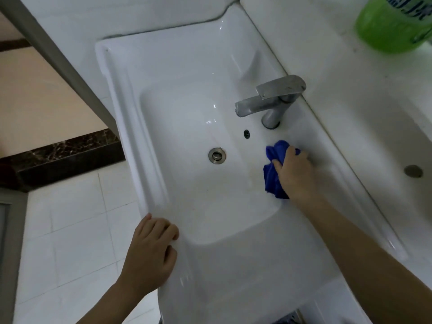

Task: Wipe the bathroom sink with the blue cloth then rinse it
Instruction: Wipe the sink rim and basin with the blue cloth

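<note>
Wiping a white sink [163, 66] with a blue cloth [272, 181].
The right hand [295, 174] closes its grip on the cloth, at 6 o'clock from the faucet [268, 101]; the left hand [152, 251] curls its grip over the sink's 7 o'clock rim.

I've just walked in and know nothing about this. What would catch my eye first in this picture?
The bright blue crumpled cloth stands out most. The right hand grips it and presses it against the white ceramic sink, close to the chrome faucet. The left hand grips the sink's front rim, and a green plastic bottle stands on the counter at the top right.
</note>
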Demonstrator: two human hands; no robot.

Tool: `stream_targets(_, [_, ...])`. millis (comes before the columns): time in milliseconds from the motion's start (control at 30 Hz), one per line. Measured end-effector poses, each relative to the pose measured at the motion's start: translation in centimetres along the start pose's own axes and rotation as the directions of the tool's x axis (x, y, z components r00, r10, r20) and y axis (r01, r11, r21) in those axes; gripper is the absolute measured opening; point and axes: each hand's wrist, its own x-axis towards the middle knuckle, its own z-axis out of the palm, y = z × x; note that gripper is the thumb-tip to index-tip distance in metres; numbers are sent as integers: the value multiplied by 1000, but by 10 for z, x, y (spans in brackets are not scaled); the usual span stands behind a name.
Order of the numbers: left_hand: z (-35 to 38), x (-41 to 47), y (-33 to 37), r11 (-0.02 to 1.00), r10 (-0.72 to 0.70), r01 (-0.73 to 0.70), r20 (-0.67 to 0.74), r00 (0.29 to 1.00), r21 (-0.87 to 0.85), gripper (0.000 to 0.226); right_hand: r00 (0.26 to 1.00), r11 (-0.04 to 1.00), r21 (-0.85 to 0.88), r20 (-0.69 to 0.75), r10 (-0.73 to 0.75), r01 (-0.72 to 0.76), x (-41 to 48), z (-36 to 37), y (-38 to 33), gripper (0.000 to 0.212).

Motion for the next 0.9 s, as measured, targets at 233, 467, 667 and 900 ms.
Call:
stream_targets(233, [2, -2, -1, 1000, 19, -18, -9, 1000, 23, 16, 999, 985, 167, -21, 44, -40, 37, -9, -22, 53])
stream_targets(467, [1, -1, 0, 999, 11, -10, -15, 1000, 35, 15, 995, 996, -7, 42, -89, 90, -18, -3, 17, 49])
stream_targets(667, [2, 0, 0, 999, 19, -18, -20, 1000, 44, 15, 998, 992, 124, -62, -32, 40, 44, -7, -21, 53])
stream_targets(900, [0, -1, 0, 998, 25, -24, -12, 1000, 56, 14, 973, 961, 200, 90, -214, 192, -120, 15, 61, 52])
